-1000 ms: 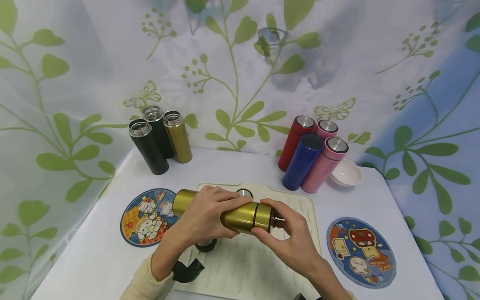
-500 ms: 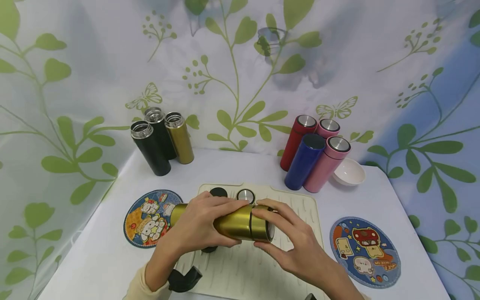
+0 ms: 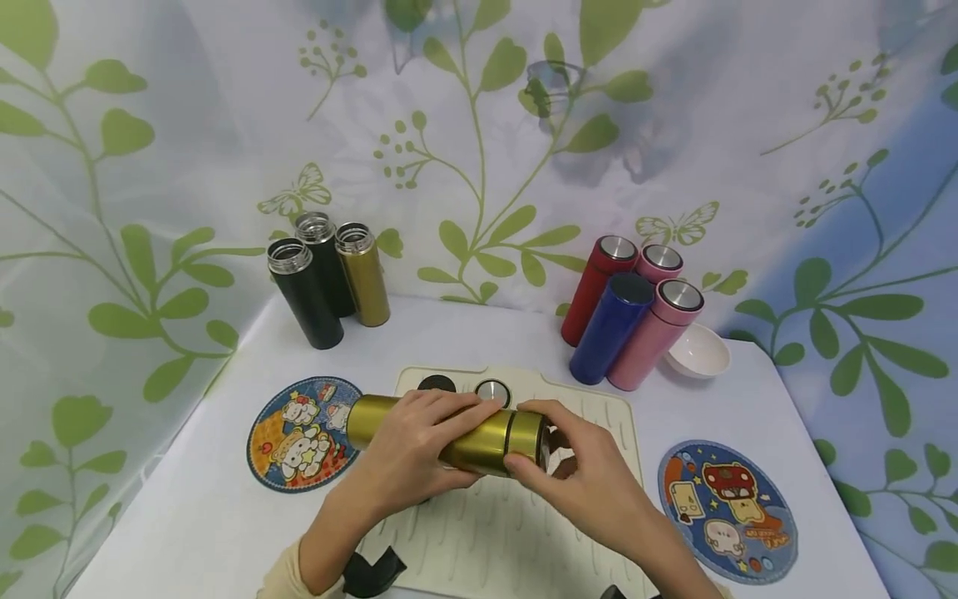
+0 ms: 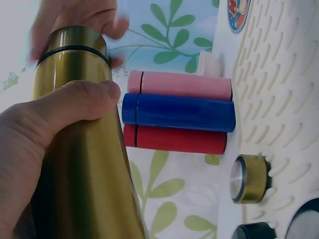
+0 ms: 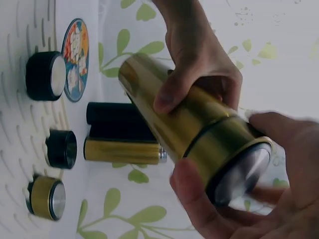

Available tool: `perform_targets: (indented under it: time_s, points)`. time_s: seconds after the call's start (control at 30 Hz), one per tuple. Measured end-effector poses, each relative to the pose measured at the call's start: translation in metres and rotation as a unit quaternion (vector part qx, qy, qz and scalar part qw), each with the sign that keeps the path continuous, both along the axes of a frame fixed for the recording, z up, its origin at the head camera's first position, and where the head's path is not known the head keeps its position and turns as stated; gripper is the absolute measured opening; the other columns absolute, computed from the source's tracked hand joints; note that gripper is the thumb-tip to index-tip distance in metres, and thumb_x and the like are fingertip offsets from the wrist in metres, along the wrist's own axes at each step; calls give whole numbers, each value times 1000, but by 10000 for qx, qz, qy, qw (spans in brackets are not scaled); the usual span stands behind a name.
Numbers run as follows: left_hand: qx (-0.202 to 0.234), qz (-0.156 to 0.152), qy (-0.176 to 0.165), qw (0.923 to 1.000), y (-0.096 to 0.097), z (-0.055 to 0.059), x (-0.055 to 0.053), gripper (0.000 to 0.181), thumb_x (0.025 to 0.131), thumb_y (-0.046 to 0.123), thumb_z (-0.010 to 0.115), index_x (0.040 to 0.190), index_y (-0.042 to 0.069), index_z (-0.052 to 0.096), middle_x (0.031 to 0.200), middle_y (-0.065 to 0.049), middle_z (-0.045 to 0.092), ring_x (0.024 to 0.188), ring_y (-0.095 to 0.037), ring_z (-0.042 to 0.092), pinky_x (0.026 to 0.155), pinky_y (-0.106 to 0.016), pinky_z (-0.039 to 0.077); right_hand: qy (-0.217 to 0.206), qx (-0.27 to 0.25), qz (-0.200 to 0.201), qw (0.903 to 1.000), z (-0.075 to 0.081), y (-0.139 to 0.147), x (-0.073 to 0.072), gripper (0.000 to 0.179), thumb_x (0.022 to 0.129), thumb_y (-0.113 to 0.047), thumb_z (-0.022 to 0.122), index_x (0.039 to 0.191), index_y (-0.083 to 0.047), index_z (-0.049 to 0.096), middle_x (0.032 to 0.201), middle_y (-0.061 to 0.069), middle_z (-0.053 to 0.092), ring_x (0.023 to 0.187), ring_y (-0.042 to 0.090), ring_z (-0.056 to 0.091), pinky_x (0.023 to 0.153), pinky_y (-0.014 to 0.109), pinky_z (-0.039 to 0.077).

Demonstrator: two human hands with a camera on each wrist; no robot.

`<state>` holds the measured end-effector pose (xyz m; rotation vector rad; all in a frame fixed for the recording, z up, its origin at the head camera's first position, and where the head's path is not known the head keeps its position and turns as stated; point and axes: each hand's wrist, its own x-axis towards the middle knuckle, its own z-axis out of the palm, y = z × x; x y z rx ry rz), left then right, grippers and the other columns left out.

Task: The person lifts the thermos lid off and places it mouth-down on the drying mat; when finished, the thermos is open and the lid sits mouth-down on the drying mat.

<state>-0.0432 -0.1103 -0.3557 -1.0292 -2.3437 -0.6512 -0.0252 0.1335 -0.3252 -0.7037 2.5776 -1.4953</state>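
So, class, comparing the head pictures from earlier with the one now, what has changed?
Since a second ago, the left hand and the held gold bottle have dipped slightly toward the person, uncovering a black lid. Since half a second ago, the right hand has shifted its grip, its thumb now higher on the gold cap. Neither hand has let go; the blue bottle and white bowl stayed put.

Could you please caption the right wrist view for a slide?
Left hand grips a gold thermos, right hand its lid; three loose lids on a ridged mat.
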Motion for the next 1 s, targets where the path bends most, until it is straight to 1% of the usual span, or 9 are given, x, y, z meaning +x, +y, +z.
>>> perform_targets:
  time_s: [0.13, 0.2, 0.33, 0.43, 0.5, 0.57, 0.67, 0.8, 1.0]
  points:
    - [256, -14, -312, 9992, -6, -4, 1, 85, 63, 39, 95, 139, 20, 61, 123, 1, 67, 109, -19, 63, 85, -40, 52, 1434, 216, 569, 9878, -1, 0, 1, 76, 76, -9, 87, 144, -22, 54, 143, -2, 49, 122, 20, 54, 87, 38, 55]
    - [310, 32, -369, 9988, -8, -5, 1, 86, 62, 39, 95, 139, 19, 61, 123, 1, 66, 109, -19, 63, 83, -40, 52, 1575, 263, 590, 9854, -1, -2, 2, 90, 73, -14, 90, 151, -23, 45, 150, 0, 41, 130, 23, 49, 92, 41, 53]
    - [210, 132, -369, 9990, -8, -8, 1, 87, 63, 39, 95, 141, 21, 59, 124, 2, 66, 110, -18, 62, 85, -41, 51, 427, 306, 65, 9986, 0, -5, -1, 93, 83, -37, 83, 158, -23, 29, 147, 7, 47, 115, 20, 60, 76, 33, 58]
    - [80, 144, -442, 9989, -6, -11, 2, 87, 64, 39, 94, 142, 23, 58, 125, 2, 65, 111, -18, 61, 87, -42, 50, -646, 336, -284, 9969, -1, -8, -4, 65, 94, -46, 68, 149, -22, 42, 128, 10, 60, 90, 16, 68, 58, 30, 57]
    - [42, 138, -503, 9986, -6, -13, 3, 87, 64, 39, 94, 141, 22, 58, 125, 2, 65, 111, -18, 60, 88, -42, 50, -772, 345, -262, 9961, -2, -8, -5, 51, 96, -45, 66, 140, -24, 53, 116, 6, 65, 81, 14, 67, 55, 30, 56]
    - [91, 153, -567, 9982, -6, -14, 3, 87, 63, 39, 95, 141, 21, 59, 125, 2, 65, 110, -18, 61, 88, -42, 50, -367, 286, -2, 9989, -4, -7, -5, 45, 92, -38, 73, 134, -25, 59, 117, 0, 63, 87, 13, 65, 62, 31, 57]
    - [282, 123, -677, 9972, -7, -16, 3, 87, 63, 37, 95, 140, 21, 60, 124, 2, 65, 109, -17, 62, 87, -41, 51, 860, 186, 407, 9953, -6, -6, -5, 56, 81, -17, 85, 132, -28, 63, 128, -7, 58, 107, 15, 61, 80, 32, 55]
    - [588, -11, -873, 9944, -8, -15, 2, 86, 64, 36, 95, 140, 20, 60, 124, 3, 66, 110, -16, 63, 89, -39, 52, 2105, -62, 789, 9744, -7, -6, -5, 68, 69, 8, 86, 127, -23, 68, 140, 0, 51, 122, 19, 53, 94, 28, 47]
    - [836, -127, -1305, 9878, -9, -12, 1, 84, 66, 35, 94, 141, 20, 59, 125, 5, 65, 111, -13, 62, 89, -36, 52, 3085, -407, 1182, 9430, -6, -10, -9, 65, 65, 21, 76, 119, -14, 70, 137, 16, 53, 122, 31, 51, 105, 30, 39]
